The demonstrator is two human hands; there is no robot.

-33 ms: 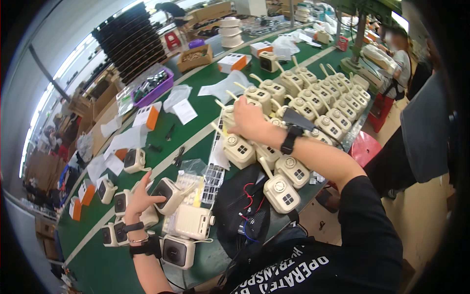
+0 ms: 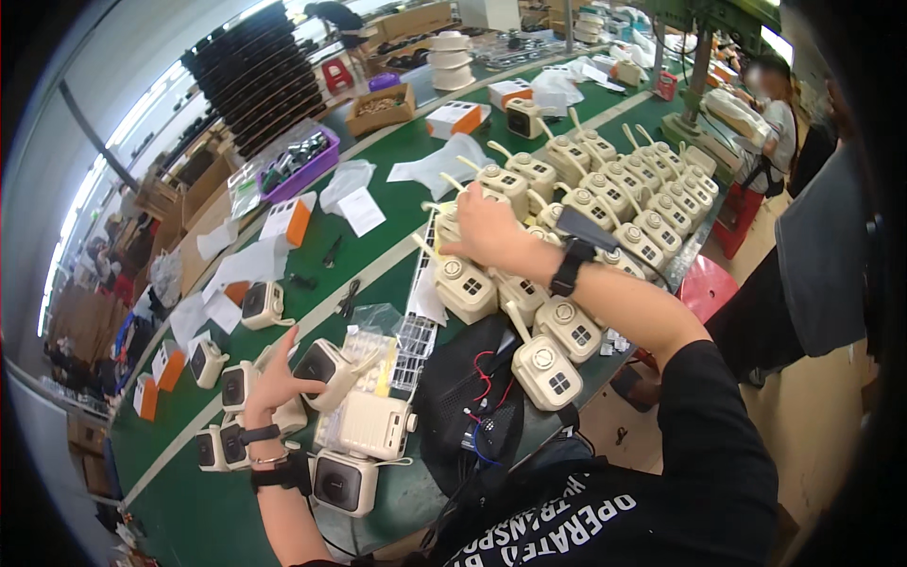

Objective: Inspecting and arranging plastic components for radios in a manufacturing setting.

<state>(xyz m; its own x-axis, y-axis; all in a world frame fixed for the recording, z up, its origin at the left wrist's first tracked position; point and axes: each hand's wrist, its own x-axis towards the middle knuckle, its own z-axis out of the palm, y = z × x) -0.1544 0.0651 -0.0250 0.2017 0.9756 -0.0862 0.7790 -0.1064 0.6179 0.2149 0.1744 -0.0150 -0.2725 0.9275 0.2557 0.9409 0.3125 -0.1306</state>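
My right hand reaches over the near left end of a group of beige portable speakers, its fingers and thumb around the top of one beige speaker. Fingertips are partly hidden. These speakers have a strap, a round dial and four dark squares on one face. At the left, my left hand has its thumb and fingers spread apart. Its thumb is next to a speaker with a dark front, and whether they touch I cannot tell. Another speaker lies ribbed side up, beside one with its dark front showing.
A black mesh bag with red and blue wires lies near me. A white wire rack stands between the speaker groups. White-and-orange boxes, plastic wraps and a purple basket are farther back. A person is at the right.
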